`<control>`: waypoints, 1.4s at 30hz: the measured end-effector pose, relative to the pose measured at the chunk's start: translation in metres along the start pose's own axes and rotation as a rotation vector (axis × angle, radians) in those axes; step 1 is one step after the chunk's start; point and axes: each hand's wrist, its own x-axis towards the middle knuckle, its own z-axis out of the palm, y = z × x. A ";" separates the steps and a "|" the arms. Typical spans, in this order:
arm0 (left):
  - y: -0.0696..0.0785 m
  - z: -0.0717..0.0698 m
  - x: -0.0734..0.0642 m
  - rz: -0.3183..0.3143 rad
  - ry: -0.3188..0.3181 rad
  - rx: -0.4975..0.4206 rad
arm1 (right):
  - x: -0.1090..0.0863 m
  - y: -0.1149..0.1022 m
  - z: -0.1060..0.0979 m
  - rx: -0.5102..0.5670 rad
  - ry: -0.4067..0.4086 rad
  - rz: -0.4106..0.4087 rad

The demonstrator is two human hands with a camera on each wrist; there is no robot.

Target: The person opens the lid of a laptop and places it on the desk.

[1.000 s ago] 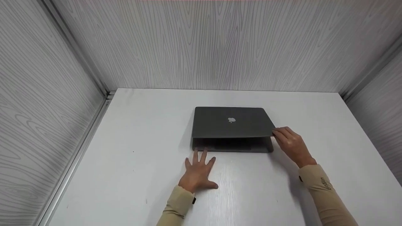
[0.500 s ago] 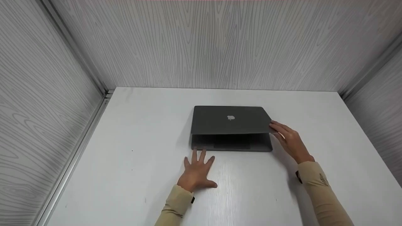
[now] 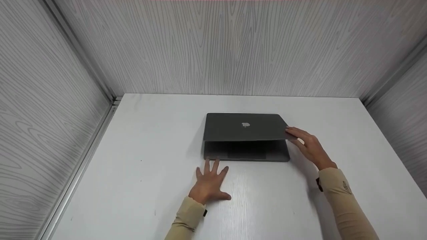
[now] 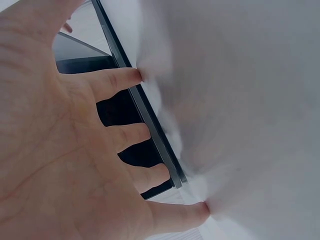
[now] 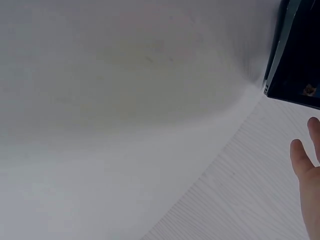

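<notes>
A dark grey laptop with a pale apple logo lies partly raised, its lid tilted up over the base. At the lid's front right corner, my right hand pinches the edge, fingers on top and thumb beneath. My left hand is spread flat, its longest fingertips at the base's front edge. In the left wrist view, the palm of the left hand faces the camera and its fingers overlap the laptop's edge. Only part of the right hand shows in the right wrist view, below the laptop's dark corner.
The laptop rests on a white table. A wood-grain panel stands behind it, with similar panels at the left and right. A metal rail runs along the table's left side.
The lid's front edge has risen a little, widening the gap over the base. My right hand has moved slightly up with it, its fingers now further over the lid. The left hand stays put.
</notes>
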 end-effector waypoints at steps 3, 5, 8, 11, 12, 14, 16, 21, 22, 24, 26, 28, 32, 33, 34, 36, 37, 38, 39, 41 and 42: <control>0.000 0.001 0.001 0.001 -0.001 -0.005 | 0.003 -0.002 -0.003 -0.008 0.005 0.032; 0.000 0.001 0.001 0.001 -0.003 -0.005 | 0.005 -0.002 -0.004 -0.008 0.006 0.036; 0.000 0.002 0.000 0.000 -0.004 -0.001 | 0.008 -0.002 -0.006 0.003 -0.009 0.040; -0.001 0.001 0.000 -0.001 -0.006 -0.005 | 0.011 -0.003 -0.008 0.021 -0.044 0.059; -0.001 0.001 0.000 0.001 -0.005 -0.011 | 0.012 -0.004 -0.009 0.022 -0.054 0.073; -0.001 0.001 0.000 0.005 -0.006 -0.020 | 0.015 -0.005 -0.012 0.030 -0.071 0.108; -0.002 0.000 0.000 0.005 -0.008 -0.026 | 0.018 -0.006 -0.014 0.040 -0.080 0.140; -0.001 -0.002 -0.001 -0.002 0.002 -0.024 | 0.025 -0.009 -0.017 0.090 -0.081 0.179; -0.001 -0.002 -0.001 -0.001 0.005 -0.025 | 0.026 -0.009 -0.018 0.095 -0.077 0.182; -0.001 -0.002 -0.001 0.000 0.009 -0.023 | 0.027 -0.010 -0.019 0.101 -0.072 0.183; -0.001 -0.001 -0.001 0.002 0.008 -0.027 | 0.027 -0.011 -0.022 0.105 -0.074 0.181; 0.000 0.000 -0.001 0.001 0.008 -0.035 | 0.027 -0.012 -0.023 0.091 -0.082 0.170; -0.001 0.000 -0.002 -0.006 0.008 -0.040 | 0.028 -0.011 -0.025 0.060 -0.106 0.128; -0.001 0.000 -0.002 -0.008 0.009 -0.038 | 0.028 -0.010 -0.025 0.056 -0.110 0.119; -0.001 0.000 -0.002 -0.008 0.011 -0.036 | 0.027 -0.010 -0.026 0.051 -0.113 0.112; -0.001 0.000 -0.002 -0.006 0.015 -0.032 | 0.027 -0.009 -0.026 0.058 -0.117 0.117; -0.001 0.000 -0.002 -0.005 0.016 -0.036 | 0.027 -0.008 -0.027 0.068 -0.116 0.127; -0.001 -0.001 -0.002 -0.001 0.017 -0.036 | 0.027 -0.008 -0.027 0.076 -0.113 0.138; 0.000 -0.001 -0.002 0.001 0.016 -0.038 | 0.027 -0.008 -0.028 0.087 -0.107 0.152; 0.000 -0.001 -0.002 0.004 0.014 -0.041 | 0.028 -0.007 -0.028 0.116 -0.094 0.180; 0.000 -0.001 -0.002 0.007 0.013 -0.040 | 0.028 -0.007 -0.029 0.135 -0.086 0.190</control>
